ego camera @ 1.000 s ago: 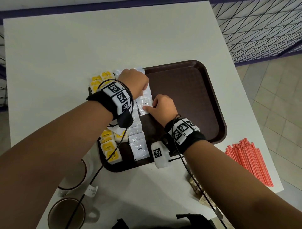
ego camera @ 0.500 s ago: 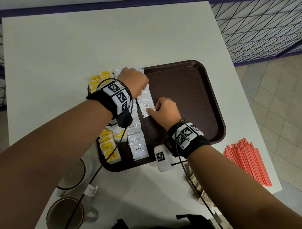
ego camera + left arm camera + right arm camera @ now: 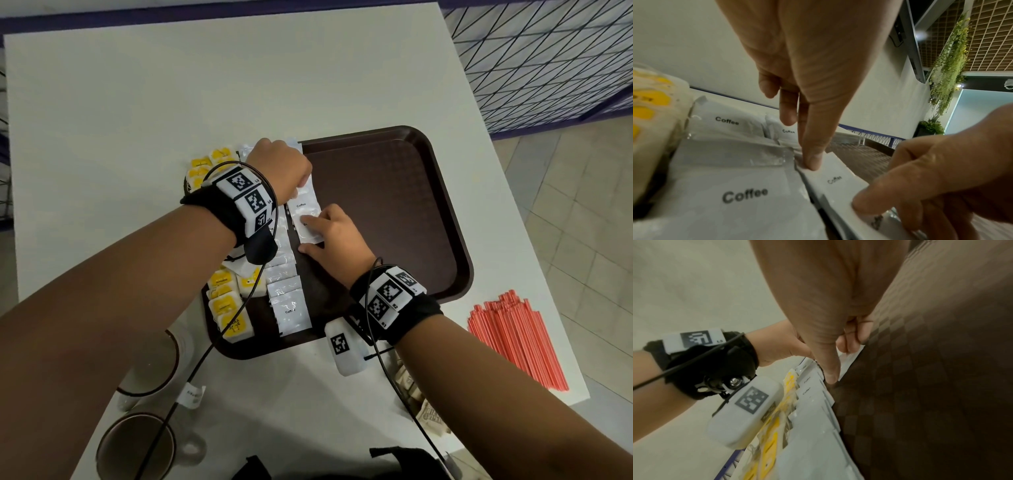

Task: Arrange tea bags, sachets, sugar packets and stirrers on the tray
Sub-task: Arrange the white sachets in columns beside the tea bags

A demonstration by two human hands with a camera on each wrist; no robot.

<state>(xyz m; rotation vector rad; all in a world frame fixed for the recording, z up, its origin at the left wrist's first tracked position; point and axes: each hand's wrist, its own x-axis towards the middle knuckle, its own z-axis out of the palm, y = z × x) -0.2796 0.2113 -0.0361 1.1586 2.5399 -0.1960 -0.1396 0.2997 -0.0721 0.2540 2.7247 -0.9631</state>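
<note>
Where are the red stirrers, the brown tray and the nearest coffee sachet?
red stirrers (image 3: 513, 342): head view, middle of the bundle.
brown tray (image 3: 394, 192): head view, bare floor.
nearest coffee sachet (image 3: 291, 313): head view, its printed face.

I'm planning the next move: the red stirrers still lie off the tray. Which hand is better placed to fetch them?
Right. The red stirrers lie on the table beyond the tray, on the right hand's side; the left hand is farther.

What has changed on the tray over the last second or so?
Little. The right hand slid slightly away from the person along the white coffee sachets, fingertips still pressing them onto the tray. The left hand stayed on the far end of that row. The yellow tea bags, red stirrers and cups did not move.
</note>
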